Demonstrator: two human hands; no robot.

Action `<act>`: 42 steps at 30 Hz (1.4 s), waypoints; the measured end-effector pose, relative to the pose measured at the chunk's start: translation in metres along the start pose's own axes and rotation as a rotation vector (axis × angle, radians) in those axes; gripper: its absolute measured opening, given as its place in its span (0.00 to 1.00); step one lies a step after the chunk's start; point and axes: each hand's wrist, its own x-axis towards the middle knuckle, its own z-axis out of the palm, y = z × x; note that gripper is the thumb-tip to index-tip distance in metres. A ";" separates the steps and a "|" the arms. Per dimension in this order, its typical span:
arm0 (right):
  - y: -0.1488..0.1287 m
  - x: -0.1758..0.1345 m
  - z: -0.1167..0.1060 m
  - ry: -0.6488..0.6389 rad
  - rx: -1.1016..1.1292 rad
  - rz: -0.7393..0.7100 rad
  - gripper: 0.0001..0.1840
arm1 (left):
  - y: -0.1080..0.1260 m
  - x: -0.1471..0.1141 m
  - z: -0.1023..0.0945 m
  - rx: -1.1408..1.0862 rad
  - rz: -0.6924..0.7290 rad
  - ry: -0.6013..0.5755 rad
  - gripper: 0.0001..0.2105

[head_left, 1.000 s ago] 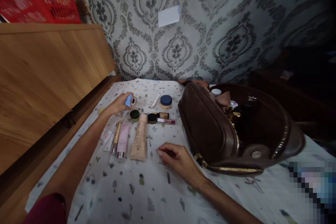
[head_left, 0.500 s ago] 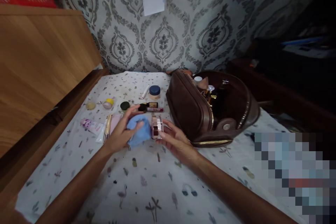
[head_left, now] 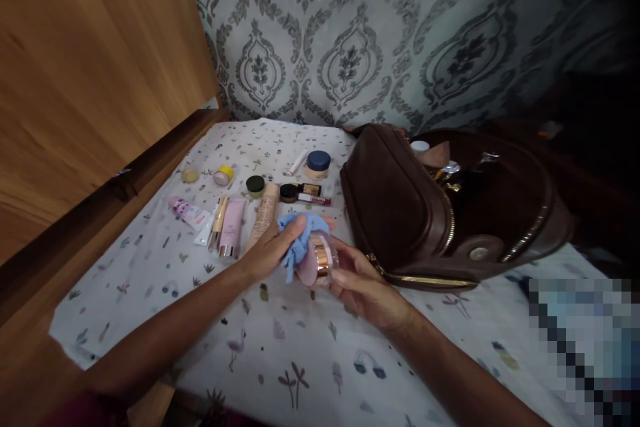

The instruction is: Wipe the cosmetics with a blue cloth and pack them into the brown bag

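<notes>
A cosmetic jar [head_left: 324, 257] with a pale pink round face and a shiny rose-gold band is tilted on its side above the sheet. My right hand [head_left: 373, 288] grips it by its clear end, fingers closed around it. My left hand [head_left: 270, 252] pinches a crumpled light blue cloth [head_left: 306, 230], which touches the jar's upper left edge. Some of the left fingers are hidden behind the cloth. Just left of the hands lie a beige tube [head_left: 265, 212] and a pink tube [head_left: 233, 223].
A brown bag [head_left: 395, 200] stands unzipped at right with cosmetics inside. Further back are a blue-lidded jar [head_left: 318, 163], a dark green-lidded jar [head_left: 255, 185], a yellow-lidded jar [head_left: 223, 175] and a lip gloss tube [head_left: 314, 199]. A wooden cabinet [head_left: 100, 60] borders the left side.
The jar has turned so its pink round face shows toward the left. The cloth has come up against its edge. With the view shifted, the beige tube now shows.
</notes>
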 end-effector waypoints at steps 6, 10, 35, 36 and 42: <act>0.002 0.004 0.000 0.079 0.210 -0.087 0.28 | -0.027 -0.010 0.011 0.042 -0.011 0.158 0.33; 0.003 0.005 0.000 0.142 0.197 -0.108 0.25 | -0.027 -0.014 0.015 0.067 0.104 0.036 0.28; 0.008 0.000 -0.012 0.463 -0.960 -0.769 0.36 | -0.020 -0.015 0.020 -0.457 -0.159 -0.002 0.22; 0.007 0.000 -0.013 0.470 -1.049 -0.811 0.35 | -0.021 -0.015 0.020 -0.526 -0.186 0.000 0.22; 0.005 -0.004 -0.012 0.434 -1.354 -0.925 0.35 | -0.026 -0.016 0.024 -0.649 -0.267 0.051 0.24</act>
